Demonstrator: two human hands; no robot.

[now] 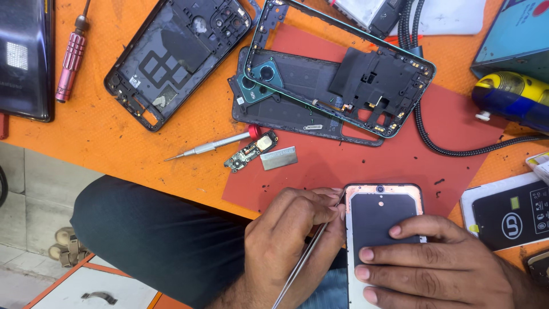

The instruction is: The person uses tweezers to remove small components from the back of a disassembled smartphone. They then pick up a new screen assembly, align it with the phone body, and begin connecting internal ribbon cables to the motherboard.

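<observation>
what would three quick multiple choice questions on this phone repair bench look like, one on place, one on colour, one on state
1. Where does the pink-handled screwdriver lie?
A. on the red mat
B. on the orange surface, top left
C. in the right hand

2. What colour is the mat under the opened phone frame?
A. red
B. green
C. white

3. What is the left hand doing?
A. resting flat and empty
B. gripping the braided cable
C. holding tweezers at the edge of the phone

Answers:
1 B: it lies on the orange surface beside a dark phone back.
2 A: the mat is red.
3 C: the left hand pinches thin tweezers at the left edge of the phone, while the right hand presses on it.
</observation>
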